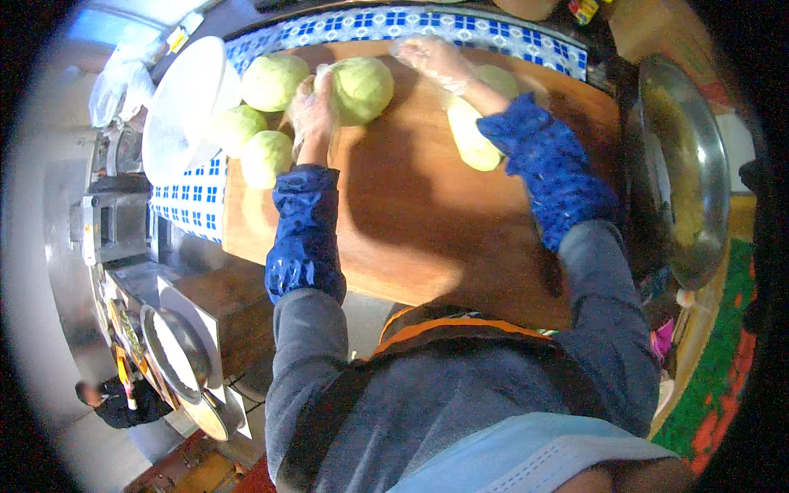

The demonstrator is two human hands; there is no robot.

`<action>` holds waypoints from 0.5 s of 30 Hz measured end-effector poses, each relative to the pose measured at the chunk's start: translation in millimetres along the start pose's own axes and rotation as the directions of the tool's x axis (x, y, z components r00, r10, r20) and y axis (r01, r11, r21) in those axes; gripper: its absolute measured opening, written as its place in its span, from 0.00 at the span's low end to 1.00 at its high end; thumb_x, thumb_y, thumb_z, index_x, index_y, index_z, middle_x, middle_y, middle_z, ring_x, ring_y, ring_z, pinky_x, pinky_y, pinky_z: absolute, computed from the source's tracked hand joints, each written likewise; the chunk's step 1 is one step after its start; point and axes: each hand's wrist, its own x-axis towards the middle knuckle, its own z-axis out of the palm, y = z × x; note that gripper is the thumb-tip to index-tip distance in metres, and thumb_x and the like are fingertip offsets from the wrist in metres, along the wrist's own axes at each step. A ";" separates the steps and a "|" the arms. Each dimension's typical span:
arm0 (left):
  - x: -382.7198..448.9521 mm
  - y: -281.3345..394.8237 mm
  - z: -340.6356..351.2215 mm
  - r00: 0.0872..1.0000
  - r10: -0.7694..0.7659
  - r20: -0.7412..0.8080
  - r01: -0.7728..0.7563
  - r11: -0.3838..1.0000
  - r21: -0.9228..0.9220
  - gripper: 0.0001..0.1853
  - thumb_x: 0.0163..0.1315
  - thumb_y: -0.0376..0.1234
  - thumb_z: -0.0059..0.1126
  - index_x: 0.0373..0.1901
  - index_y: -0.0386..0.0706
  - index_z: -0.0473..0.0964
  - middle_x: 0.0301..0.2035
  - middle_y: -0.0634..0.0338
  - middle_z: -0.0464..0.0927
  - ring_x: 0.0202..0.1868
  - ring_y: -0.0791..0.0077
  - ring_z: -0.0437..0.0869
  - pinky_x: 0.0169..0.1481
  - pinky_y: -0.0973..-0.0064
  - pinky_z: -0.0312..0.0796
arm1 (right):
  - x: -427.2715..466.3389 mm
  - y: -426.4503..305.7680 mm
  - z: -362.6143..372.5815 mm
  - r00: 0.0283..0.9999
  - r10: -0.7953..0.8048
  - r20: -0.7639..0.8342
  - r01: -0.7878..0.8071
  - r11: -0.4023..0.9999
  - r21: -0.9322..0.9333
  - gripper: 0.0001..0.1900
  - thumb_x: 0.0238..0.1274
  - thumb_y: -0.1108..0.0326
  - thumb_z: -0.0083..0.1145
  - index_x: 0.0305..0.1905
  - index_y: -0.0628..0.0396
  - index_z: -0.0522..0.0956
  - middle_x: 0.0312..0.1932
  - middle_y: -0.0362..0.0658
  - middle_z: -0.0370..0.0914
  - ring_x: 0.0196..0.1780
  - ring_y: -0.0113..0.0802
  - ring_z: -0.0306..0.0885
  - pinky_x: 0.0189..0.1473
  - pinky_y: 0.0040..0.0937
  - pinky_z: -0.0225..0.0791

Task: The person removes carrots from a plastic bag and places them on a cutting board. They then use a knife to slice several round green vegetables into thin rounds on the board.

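Note:
My left hand [314, 114], in a clear plastic glove, rests against the left side of a large pale green round head [362, 91], seemingly cabbage. Its thumb touches that head, but its grip is unclear. Just left of the hand sit another large head [274, 81] and two smaller ones, a rear one [238, 130] and a front one [266, 159]. My right hand [431, 60], also gloved, is blurred over the board's back edge; whether it holds anything is hidden. Under my right forearm lies a long pale green piece [473, 137], with a rounder one [495, 80] behind it.
The wooden board [400, 259] lies on a blue-and-white patterned cloth [191, 194]. A white plastic basin [185, 111] tilts at the left. A metal bowl [684, 172] with yellowish contents stands right. Another metal bowl [175, 354] and a person [129, 400] are at lower left.

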 end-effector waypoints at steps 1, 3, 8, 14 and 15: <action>3.3 -9.5 -1.7 0.984 -0.140 0.110 0.163 0.958 -0.234 0.39 0.62 0.53 0.59 0.65 0.33 0.65 0.58 0.40 0.72 0.60 0.55 0.75 0.64 0.64 0.65 | 14.6 -4.7 22.4 0.999 0.036 0.018 -0.038 0.994 0.101 0.19 0.70 0.54 0.54 0.49 0.60 0.81 0.49 0.49 0.82 0.53 0.39 0.79 0.55 0.35 0.70; 8.9 -21.2 -4.5 0.985 -0.081 0.155 0.114 0.969 -0.219 0.43 0.62 0.56 0.59 0.69 0.36 0.60 0.60 0.44 0.71 0.61 0.58 0.73 0.65 0.67 0.65 | 34.0 -13.5 61.5 0.991 0.012 0.130 -0.084 0.818 0.569 0.19 0.72 0.54 0.52 0.53 0.58 0.79 0.48 0.42 0.82 0.51 0.29 0.77 0.53 0.31 0.70; -1.7 -14.8 -12.3 0.967 -0.073 0.244 0.181 0.871 -0.458 0.41 0.61 0.44 0.65 0.70 0.38 0.56 0.59 0.46 0.70 0.60 0.59 0.74 0.62 0.65 0.69 | 31.8 -22.7 87.4 0.907 0.208 0.366 -0.418 0.543 0.728 0.17 0.73 0.55 0.51 0.52 0.55 0.79 0.47 0.39 0.80 0.47 0.27 0.78 0.50 0.31 0.73; -111.4 5.7 -38.0 0.914 -0.094 0.395 0.313 0.781 -0.540 0.37 0.65 0.43 0.60 0.68 0.32 0.57 0.60 0.44 0.70 0.58 0.59 0.77 0.61 0.67 0.72 | -81.9 -32.7 74.2 0.995 -0.079 0.057 0.064 0.972 0.228 0.18 0.74 0.54 0.45 0.50 0.56 0.78 0.46 0.50 0.80 0.51 0.44 0.77 0.55 0.41 0.69; -134.7 7.6 -44.1 0.905 -0.073 0.419 0.323 0.759 -0.565 0.36 0.65 0.43 0.59 0.68 0.32 0.58 0.60 0.44 0.70 0.58 0.59 0.77 0.61 0.67 0.72 | -107.0 -39.4 71.6 0.927 -0.375 0.012 0.375 0.925 -0.054 0.18 0.74 0.55 0.43 0.52 0.58 0.76 0.48 0.51 0.79 0.53 0.47 0.76 0.56 0.43 0.68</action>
